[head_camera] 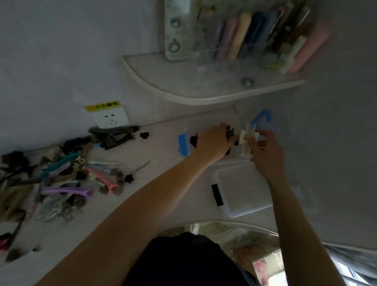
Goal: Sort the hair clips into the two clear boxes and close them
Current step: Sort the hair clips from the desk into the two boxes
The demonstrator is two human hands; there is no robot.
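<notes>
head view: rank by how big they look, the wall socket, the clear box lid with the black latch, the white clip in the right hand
1. clear box lid
2. wall socket
3. white clip

The lid lies nearer the camera, so its lead may be overstated.

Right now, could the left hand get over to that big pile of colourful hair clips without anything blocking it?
Probably yes. The left hand holds a black clip at the far box, and only bare tabletop lies between it and the pile of clips.
</notes>
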